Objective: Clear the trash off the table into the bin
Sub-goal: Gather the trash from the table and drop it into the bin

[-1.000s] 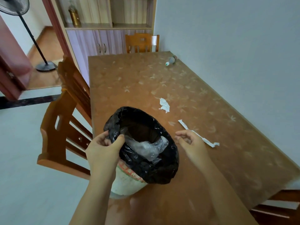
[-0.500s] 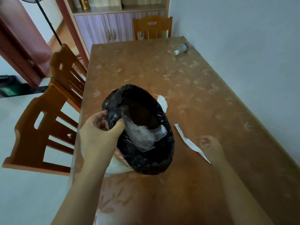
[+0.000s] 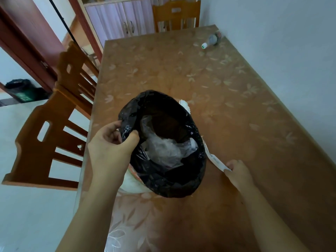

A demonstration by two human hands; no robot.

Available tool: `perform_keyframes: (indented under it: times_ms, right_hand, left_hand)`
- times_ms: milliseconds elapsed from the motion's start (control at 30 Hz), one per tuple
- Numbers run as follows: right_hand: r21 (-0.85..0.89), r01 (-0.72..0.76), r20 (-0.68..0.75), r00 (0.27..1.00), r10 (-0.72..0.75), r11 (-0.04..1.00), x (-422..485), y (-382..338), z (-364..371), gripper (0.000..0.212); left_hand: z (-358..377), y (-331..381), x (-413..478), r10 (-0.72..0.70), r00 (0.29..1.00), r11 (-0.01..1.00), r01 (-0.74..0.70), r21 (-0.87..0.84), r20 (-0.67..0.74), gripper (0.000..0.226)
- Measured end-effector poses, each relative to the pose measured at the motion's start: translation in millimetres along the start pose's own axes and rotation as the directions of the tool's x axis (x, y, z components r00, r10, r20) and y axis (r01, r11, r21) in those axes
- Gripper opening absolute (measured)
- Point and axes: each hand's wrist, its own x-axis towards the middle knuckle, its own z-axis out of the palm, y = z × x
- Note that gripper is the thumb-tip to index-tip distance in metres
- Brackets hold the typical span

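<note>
At the bottom of the frame two bare forearms reach up over the table (image 3: 209,75), which is covered by a brown cloth printed with pale flowers. The left hand (image 3: 111,148), left of centre, grips the edge of the black liner (image 3: 172,186) on the bin (image 3: 131,180), with the thumb hooked inside the rim and the fingers curled outside. The bin is held tilted over the table's near left edge. Its white body, with a reddish band, shows just under the liner, and crumpled clear plastic (image 3: 163,148) lies inside.

Lower right of centre, the right hand (image 3: 238,172) is curled low on the table and pinches the near end of a white paper strip (image 3: 214,159). The strip runs up and left from the fingers to the bin's right side. It has faint print that is too blurred to read.

Just behind the bin's far rim a scrap of crumpled white paper (image 3: 184,104) peeks out on the table. At the far right corner, upper right of the frame, a clear bottle (image 3: 211,40) with a white cap lies on its side; its label cannot be read.

Two wooden chairs (image 3: 45,135) stand along the table's left side and another chair (image 3: 175,15) at the far end. Behind that one is a cabinet (image 3: 127,20) with pale purple doors. A plain pale wall (image 3: 281,42) runs along the right. On the floor at the left edge sits a dark object (image 3: 21,91) with an unreadable green label.
</note>
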Motion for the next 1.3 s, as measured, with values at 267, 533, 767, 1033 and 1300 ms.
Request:
perform_keyframes:
  times_ms: [267,533,767,1033,1300]
  right_hand:
    - [0.002,-0.014,0.036,0.999,0.014,1.0,-3,10,9,0.008]
    - [0.224,0.041,-0.028,0.999,-0.036,0.974,-24,5,8,0.006]
    - [0.451,0.296,-0.184,0.954,-0.237,0.842,-59,-76,-51,0.011]
    - [0.509,0.518,-0.083,0.824,-0.56,0.687,-126,-172,-68,0.018]
    - [0.321,0.59,0.349,0.654,-0.672,0.741,-171,-211,-35,0.011]
  left_hand:
    - [-7,-6,-2,-0.004,1.0,0.999,0.004,0.052,-0.007,0.021]
    - [-18,-5,-10,-0.029,0.999,0.998,0.03,0.061,-0.024,0.019]
    - [-32,-7,-19,-0.038,0.997,0.998,0.041,0.043,-0.06,0.021]
    - [-57,-9,-31,-0.008,0.991,0.998,0.017,0.067,-0.136,0.03]
    - [-98,-14,-43,0.024,0.97,1.0,-0.022,0.009,-0.243,0.031]
